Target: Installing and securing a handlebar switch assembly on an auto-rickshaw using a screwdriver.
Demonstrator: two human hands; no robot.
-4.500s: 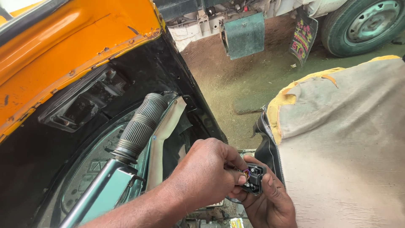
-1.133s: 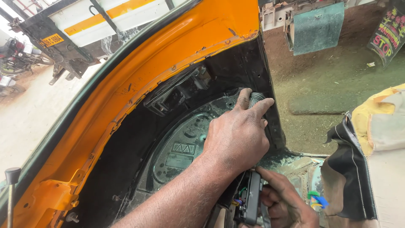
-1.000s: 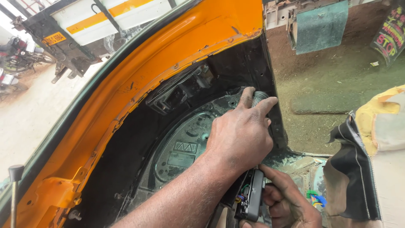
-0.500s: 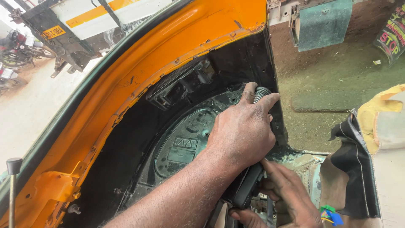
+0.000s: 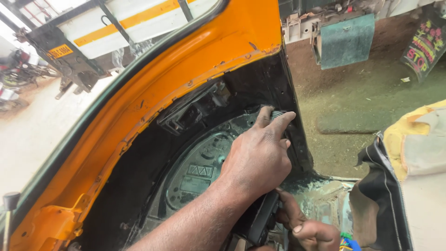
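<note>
1. Gripping the ribbed grey hose [image 5: 278, 113], my left hand [image 5: 258, 160] is closed over it deep in the black wheel-arch cavity [image 5: 139, 176], thumb and forefinger pinching the ribbed tip that sticks out above my knuckles. Half a second ago the hand sat in much the same spot; the grip has not let go.

2. My right hand [image 5: 309, 227] is low at the bottom edge, fingers curled around the lower end of a dark flat part [image 5: 264, 218] that runs down under my left palm. I cannot tell how firmly it is held, since most of the hand is cut off by the frame. Four and a half seconds back both hands were together on a small black connector, well below the exposed hose.

3. Just left of my left hand lies the round moulded black cover [image 5: 197, 174], and above it a black bracket [image 5: 193, 109] under the orange body panel [image 5: 162, 79].

4. To the right, a torn seat with yellow foam and black trim [image 5: 395, 176] stands beside the sill; since a second ago my view has shifted so more of it shows.

5. Farther out, a green mud flap [image 5: 347, 39] hangs from a truck over the dirt ground [image 5: 371, 97].
</note>
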